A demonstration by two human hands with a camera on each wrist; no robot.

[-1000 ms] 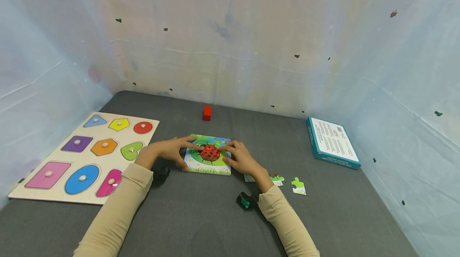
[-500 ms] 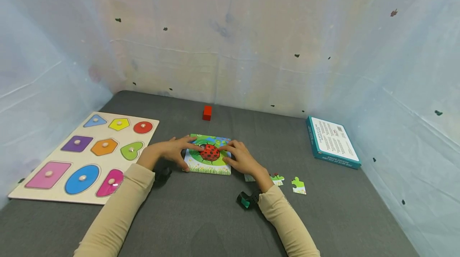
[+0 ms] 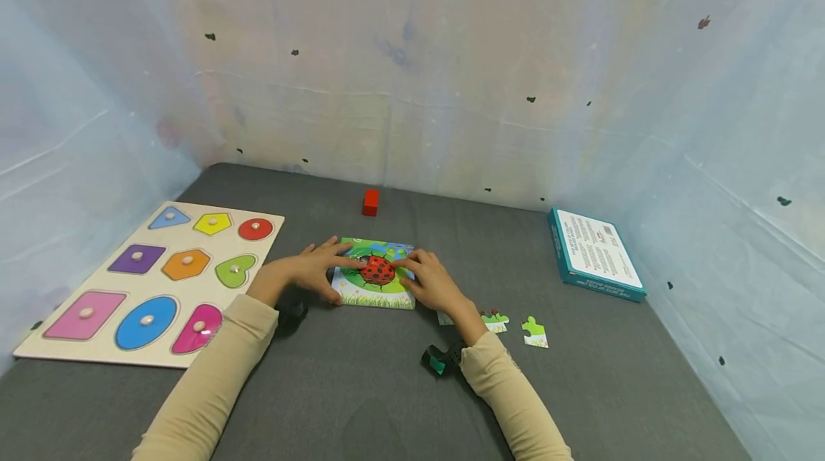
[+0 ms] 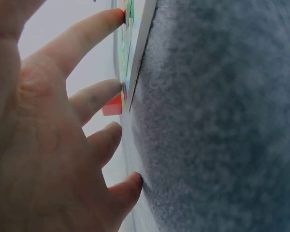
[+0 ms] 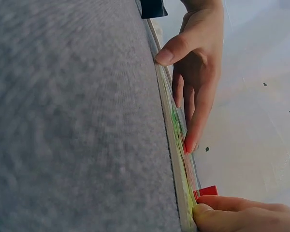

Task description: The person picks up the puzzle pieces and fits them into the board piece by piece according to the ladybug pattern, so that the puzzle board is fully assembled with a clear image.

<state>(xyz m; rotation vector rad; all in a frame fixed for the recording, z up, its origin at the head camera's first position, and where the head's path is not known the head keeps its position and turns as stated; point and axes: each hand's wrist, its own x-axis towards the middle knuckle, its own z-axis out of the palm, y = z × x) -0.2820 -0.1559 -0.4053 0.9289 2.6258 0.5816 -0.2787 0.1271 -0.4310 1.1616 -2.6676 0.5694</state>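
Note:
A ladybug jigsaw puzzle (image 3: pixel 374 296) in a shallow board lies at the middle of the grey table, between both hands. My left hand (image 3: pixel 309 268) reaches over its left side with spread fingers; the index fingertip touches the picture beside the ladybug's head and the thumb rests at the lower left edge. My right hand (image 3: pixel 433 283) touches the right part of the picture, index fingertip on the ladybug and thumb a little below. The right wrist view shows the thumb (image 5: pixel 208 217) on the puzzle's surface. Loose jigsaw pieces (image 3: pixel 535 332) lie right of the board, some partly behind the right wrist.
A wooden shape board (image 3: pixel 145 232) with knobbed coloured shapes lies at the left. Behind the puzzle stands a small red block (image 3: pixel 370 203). A teal box (image 3: pixel 599 253) with a white printed label lies at the right. Pale sheeting (image 3: pixel 451 89) surrounds the table.
The puzzle has shifted slightly away from the person and turned a little. Both hands keep nearly the same places on it. The loose pieces have not moved.

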